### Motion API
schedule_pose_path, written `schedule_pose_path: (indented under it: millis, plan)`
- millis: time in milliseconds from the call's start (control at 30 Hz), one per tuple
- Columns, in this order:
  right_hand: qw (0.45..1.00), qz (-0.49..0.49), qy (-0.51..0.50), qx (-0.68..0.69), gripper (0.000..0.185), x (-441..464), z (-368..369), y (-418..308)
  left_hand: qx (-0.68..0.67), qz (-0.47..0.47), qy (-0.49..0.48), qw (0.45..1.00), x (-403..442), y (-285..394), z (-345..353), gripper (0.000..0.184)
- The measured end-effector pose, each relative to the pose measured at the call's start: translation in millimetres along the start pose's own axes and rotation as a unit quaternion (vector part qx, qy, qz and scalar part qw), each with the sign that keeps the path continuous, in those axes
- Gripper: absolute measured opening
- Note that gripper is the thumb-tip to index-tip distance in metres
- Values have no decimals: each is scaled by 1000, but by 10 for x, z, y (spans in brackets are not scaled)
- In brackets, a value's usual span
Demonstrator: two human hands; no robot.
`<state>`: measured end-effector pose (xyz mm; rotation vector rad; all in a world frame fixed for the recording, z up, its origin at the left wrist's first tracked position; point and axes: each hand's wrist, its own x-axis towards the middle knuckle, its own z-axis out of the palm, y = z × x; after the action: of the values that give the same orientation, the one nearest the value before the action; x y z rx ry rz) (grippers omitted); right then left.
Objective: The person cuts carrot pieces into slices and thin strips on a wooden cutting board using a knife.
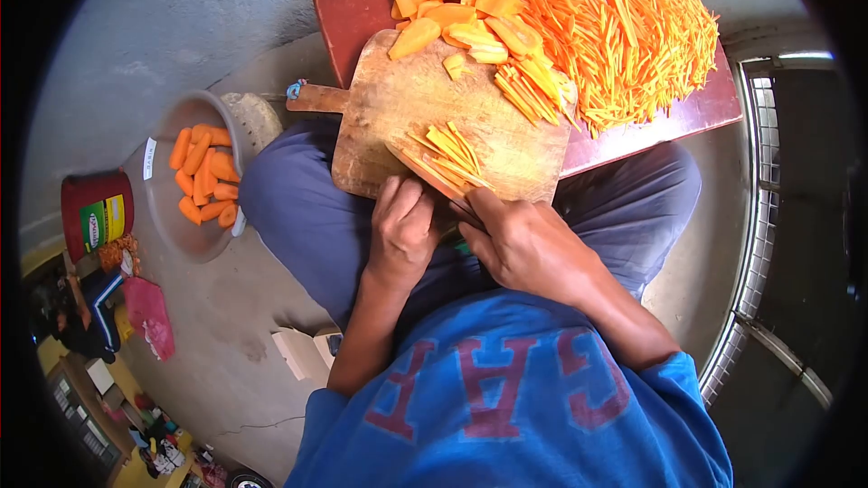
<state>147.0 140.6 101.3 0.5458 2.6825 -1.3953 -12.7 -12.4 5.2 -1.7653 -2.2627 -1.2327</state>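
Observation:
A knife (429, 173) is gripped in my right hand (533, 239), its blade slanting up and left over the near part of the wooden cutting board (389, 90). Cut carrot sticks (452, 154) lie just beyond the blade. My left hand (402, 228) is at the board's near edge, left of the knife, with its fingers curled closed. Whatever those fingers hold, if anything, is hidden. Stacked carrot slices (448, 9) and a bundle of sticks (529, 86) rest toward the far side. A big heap of shredded carrot (615, 41) covers the right of the red table (348, 9).
A plastic basin (172, 217) of peeled carrots (206, 172) stands on the floor to the left. Beyond it are a red bucket (80, 208), a pink bag (149, 312) and another person's leg (104, 312). An opened cardboard box (303, 352) lies nearby. A metal-framed screen (764, 199) is at right.

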Motion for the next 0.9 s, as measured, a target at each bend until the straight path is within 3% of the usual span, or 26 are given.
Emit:
schedule_pose_path:
  millis: [567, 700, 800, 900]
  plan:
    - [999, -34, 13, 14, 27, 7, 131, 217, 36, -10, -8, 999, -38, 15, 37, 26]
    - [999, 19, -19, 26, 34, -202, -10, 151, 42, 1, 5, 999, -36, 24, 15, 29]
    - [996, -18, 40, 73, 30, -235, -35, 89, 52, 12, 14, 998, -11, 15, 24, 32]
    - [998, 25, -12, 54, 27, -245, -114, 1, 62, 12, 16, 998, -37, 9, 27, 34]
